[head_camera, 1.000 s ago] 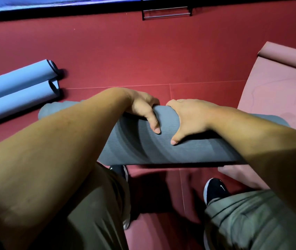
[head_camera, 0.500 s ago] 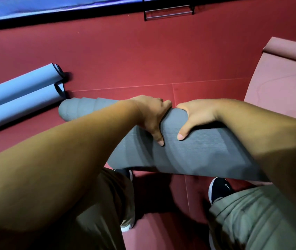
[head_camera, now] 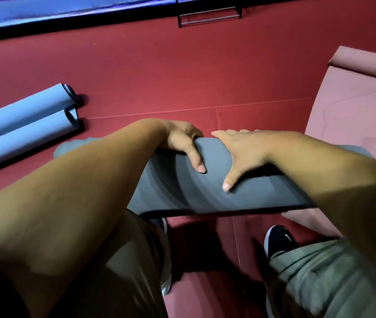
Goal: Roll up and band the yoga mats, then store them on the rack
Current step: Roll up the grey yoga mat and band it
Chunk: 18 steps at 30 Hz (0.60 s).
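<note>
A rolled grey yoga mat point(head_camera: 205, 193) lies crosswise in front of me, above my knees. My left hand point(head_camera: 182, 143) grips its top near the middle, fingers curled over the far side and thumb down the near face. My right hand point(head_camera: 239, 154) grips the roll just to the right, thumb spread toward me. My forearms hide both ends of the roll. Two rolled light-blue mats point(head_camera: 22, 125) lie side by side on the floor at the left. A pink mat point(head_camera: 352, 115) lies partly unrolled on the right, its far end curled up.
The floor point(head_camera: 182, 76) is red matting with seams. A dark metal frame point(head_camera: 210, 17) stands at the far edge below a blue wall pad point(head_camera: 45, 10). My black shoe point(head_camera: 278, 239) and trouser legs fill the bottom of the view.
The grey roll has swung back from tilted to nearly level across my view. Both hands keep their grip near its middle, the left thumb now further down the near face.
</note>
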### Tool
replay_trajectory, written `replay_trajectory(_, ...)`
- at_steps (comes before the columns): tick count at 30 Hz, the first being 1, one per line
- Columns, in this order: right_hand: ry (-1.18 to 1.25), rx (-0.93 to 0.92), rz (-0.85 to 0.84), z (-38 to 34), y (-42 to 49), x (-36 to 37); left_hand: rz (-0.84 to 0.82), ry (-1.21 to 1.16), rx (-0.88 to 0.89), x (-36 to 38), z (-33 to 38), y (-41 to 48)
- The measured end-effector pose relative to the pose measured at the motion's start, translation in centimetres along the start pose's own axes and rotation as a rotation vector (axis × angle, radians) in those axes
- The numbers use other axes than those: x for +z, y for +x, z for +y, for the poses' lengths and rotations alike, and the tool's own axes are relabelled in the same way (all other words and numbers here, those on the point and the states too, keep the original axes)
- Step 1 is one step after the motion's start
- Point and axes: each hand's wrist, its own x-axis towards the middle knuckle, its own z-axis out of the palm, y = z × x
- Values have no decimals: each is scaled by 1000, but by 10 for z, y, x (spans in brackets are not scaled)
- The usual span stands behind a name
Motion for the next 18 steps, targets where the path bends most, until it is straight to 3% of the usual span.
replay_trajectory(8,36,-73,123,1,-3,-5,-63,-56,-14,-2,3,-4)
replay_trajectory(18,321,-12,23,17,-3,-11,105,493,48,11,24,0)
